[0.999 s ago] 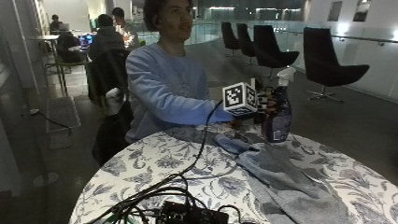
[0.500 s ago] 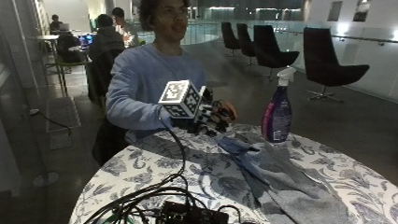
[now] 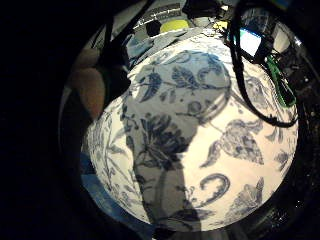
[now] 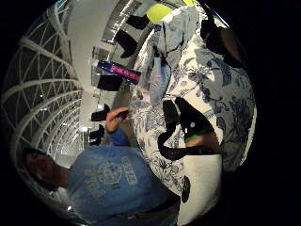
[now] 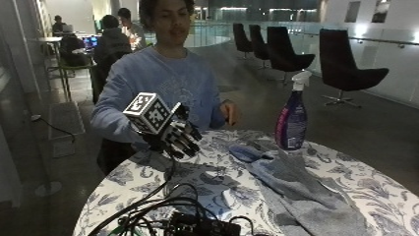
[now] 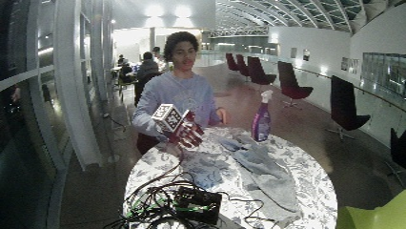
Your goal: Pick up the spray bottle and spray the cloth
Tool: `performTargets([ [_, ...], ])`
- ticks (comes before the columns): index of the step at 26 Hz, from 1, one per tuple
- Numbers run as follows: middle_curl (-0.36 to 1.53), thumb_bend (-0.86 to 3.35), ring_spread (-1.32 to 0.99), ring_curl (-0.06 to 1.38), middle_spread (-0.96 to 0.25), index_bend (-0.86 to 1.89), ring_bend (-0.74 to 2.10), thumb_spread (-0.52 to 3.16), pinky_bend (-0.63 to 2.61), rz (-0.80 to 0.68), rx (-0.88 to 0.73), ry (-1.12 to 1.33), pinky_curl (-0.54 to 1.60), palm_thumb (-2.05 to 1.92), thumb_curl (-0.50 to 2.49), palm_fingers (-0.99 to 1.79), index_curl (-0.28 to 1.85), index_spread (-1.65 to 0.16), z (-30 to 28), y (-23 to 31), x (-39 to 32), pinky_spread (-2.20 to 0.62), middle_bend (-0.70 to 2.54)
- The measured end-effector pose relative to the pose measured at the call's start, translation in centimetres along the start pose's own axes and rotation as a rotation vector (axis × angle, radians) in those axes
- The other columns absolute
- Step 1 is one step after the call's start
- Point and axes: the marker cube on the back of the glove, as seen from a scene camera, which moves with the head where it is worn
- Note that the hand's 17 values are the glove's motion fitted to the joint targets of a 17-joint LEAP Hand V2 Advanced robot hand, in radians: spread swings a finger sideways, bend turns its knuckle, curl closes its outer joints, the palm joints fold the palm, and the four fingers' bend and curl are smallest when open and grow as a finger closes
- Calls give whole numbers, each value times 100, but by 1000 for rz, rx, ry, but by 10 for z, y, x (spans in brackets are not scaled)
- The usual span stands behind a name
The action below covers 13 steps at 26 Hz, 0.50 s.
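A purple spray bottle [image 5: 291, 124] with a white trigger head stands upright at the far side of the round flowered table [image 5: 376, 179]. In front of it a grey cloth [image 5: 298, 191] lies crumpled, stretching toward the near right edge. My gloved right hand [image 5: 175, 138] hovers over the table's left part, well to the left of bottle and cloth, with fingers spread and nothing in them. The wide outside view shows the same: bottle [image 6: 260, 121], cloth [image 6: 263, 169], hand [image 6: 187, 135]. The thumb side palm view catches the bottle [image 4: 120, 70] and cloth [image 4: 164, 47] far off.
A black box [image 5: 196, 225] with a tangle of cables sits at the table's near edge. The person's bare left hand [image 5: 227, 112] is raised behind the table. Black chairs [image 5: 340, 69] stand far behind. The little finger side palm view shows only flowered tabletop [image 3: 200, 145].
The gloved hand was at the bottle one second ago; it has let go and swung left, then down over the table's left part. The bottle stays standing.
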Motion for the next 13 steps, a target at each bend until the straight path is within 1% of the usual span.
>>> performTargets([
  [6, 42, -2, 1, 33, -4, 14, 38, 110, 18, 17, 27, 16, 33, 76, 42, 88, 26, -29, -4, 7, 15, 16, 29],
  [13, 41, -2, 1, 34, -4, 13, 39, 112, 18, 30, 54, 9, 33, 76, 41, 90, 27, -29, -8, 8, 17, 16, 28],
])
